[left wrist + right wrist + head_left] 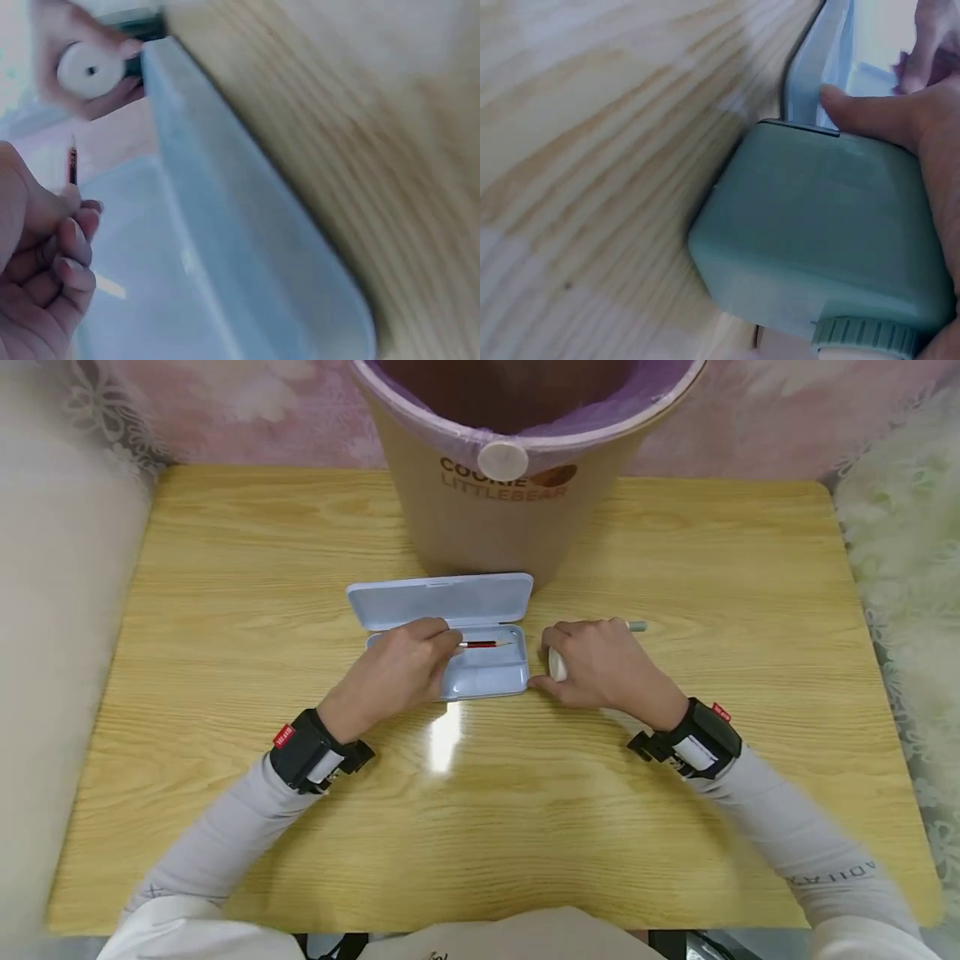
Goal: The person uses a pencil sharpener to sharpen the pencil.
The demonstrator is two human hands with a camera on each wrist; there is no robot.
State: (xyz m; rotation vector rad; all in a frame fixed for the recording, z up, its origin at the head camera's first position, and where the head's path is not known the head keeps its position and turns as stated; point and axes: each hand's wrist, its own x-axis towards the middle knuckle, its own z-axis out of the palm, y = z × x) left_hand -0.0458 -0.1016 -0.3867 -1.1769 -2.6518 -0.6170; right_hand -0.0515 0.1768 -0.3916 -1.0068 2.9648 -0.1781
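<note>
A light-blue pencil case point(487, 680) lies with its lid point(442, 600) raised towards the back. Over its left part, my left hand point(408, 664) pinches a dark red and black pencil point(486, 644) between thumb and fingers, the sharpened tip pointing right. To the right of the case, my right hand point(600, 664) grips a boxy green pencil sharpener point(817, 225), its thumb at the case's edge. The sharpener's round white face point(101, 71), with a small dark hole, looks towards the pencil in the left wrist view. My right palm hides much of the sharpener.
A tall tan bin point(495, 527) with a purple liner stands right behind the pencil case. Both rest on a wooden table point(300, 852). Pink patterned cloth point(247, 418) hangs past the back edge.
</note>
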